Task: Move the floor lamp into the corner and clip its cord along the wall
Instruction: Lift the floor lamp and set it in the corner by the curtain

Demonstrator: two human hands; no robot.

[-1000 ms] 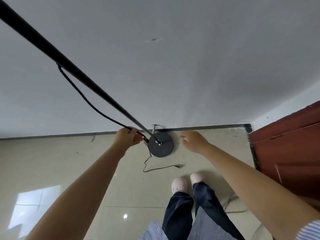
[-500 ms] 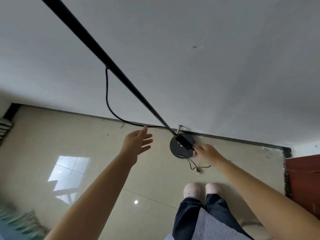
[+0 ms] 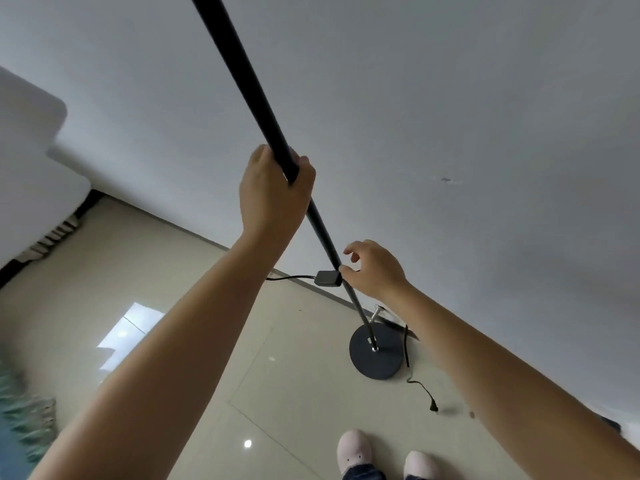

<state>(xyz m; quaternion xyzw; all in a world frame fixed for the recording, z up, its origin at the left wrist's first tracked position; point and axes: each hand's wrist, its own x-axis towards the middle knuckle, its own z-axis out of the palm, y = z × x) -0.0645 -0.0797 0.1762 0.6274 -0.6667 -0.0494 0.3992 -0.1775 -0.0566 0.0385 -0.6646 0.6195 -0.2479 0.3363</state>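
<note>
The floor lamp's black pole runs from the top of the view down to its round dark base, which rests on the tiled floor next to the white wall. My left hand is wrapped around the pole at mid-height. My right hand pinches the small black switch box of the cord beside the pole, lower down. The black cord trails left from the box behind my left forearm. Its loose end lies on the floor to the right of the base.
A metal door stop juts from the dark skirting behind the base. A stepped white ledge fills the far left. A green rug edge shows at the lower left. My feet in pale slippers stand in front of the lamp.
My left hand rose from open beside the cord and closed on the pole. My right hand lifted the switch box from the base up along the pole. The view swung left.
</note>
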